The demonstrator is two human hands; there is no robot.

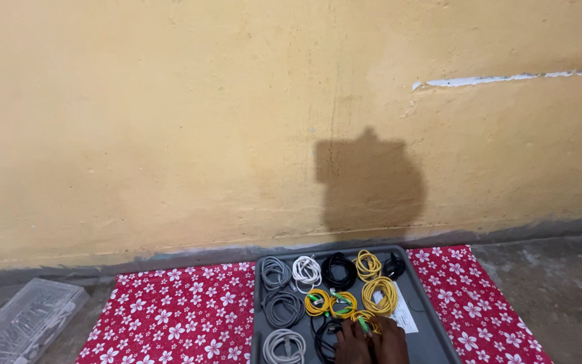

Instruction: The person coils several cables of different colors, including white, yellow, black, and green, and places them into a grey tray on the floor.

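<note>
Looking down at the near edge of the picture, two hands sit close together over a grey tray [432, 322] full of coiled cables. The left hand [353, 345] and the right hand [391, 342] are both cut off by the frame's bottom edge, knuckles up, fingers curled down onto a yellow cable coil [365, 318] with a green end at the near middle of the tray. Whether either hand truly grips it or just presses on it, I cannot tell; the fingertips are hidden.

That coil looks light and floppy, a thin cord wound in loose loops, likely to spring open or tangle if lifted by one strand. My judgement: the safest hold is across the whole bundle, pinching all the loops together.

Around it, a larger yellow coil [380, 294] lies just beyond, a black coil [339, 271] and a white coil [306, 271] sit at the far row, and grey coils [283, 307] run down the left side. A white paper slip [404, 315] lies to the right. The tray rests on a red flowered cloth [176, 313] against a yellow wall [170, 121], with a clear plastic box [21, 320] at far left.
</note>
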